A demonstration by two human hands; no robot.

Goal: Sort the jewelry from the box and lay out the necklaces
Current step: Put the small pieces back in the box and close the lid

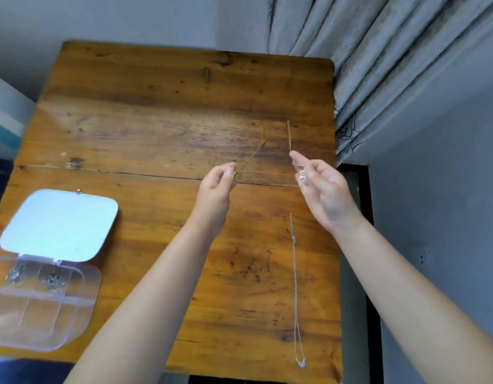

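Seen from the head camera, a person's two bare arms reach out over a worn wooden table [145, 112], each hand pinching a fine chain. The left hand [216, 187] is closed down to a pinch, thumb against fingertips, on a gold necklace [256, 151] whose thin chain runs up and to the right from the fingers, its clasp end lying on the boards; a small gold pendant shows just at the fingertips. The right hand [320, 181] is loosely curled, palm turned toward the camera, with forefinger and thumb nipped on a rose-gold necklace [289, 135]; its chain runs away from the fingertips toward the far side of the table, and a pale, sparkling pendant hangs against the palm. Whether that chain's far end touches the wood cannot be told. The two held chains are near each other but apart. A silver necklace [295, 286] lies stretched out lengthwise on the table's right side, below the right wrist, its small pendant near the front edge. At the near left corner sits the clear plastic jewelry box [82, 309], open, its lid [59, 225] flipped back flat on the table; small dark pieces show in the back compartments, too blurred to name. Grey curtains [378, 51] hang behind the table's right corner.
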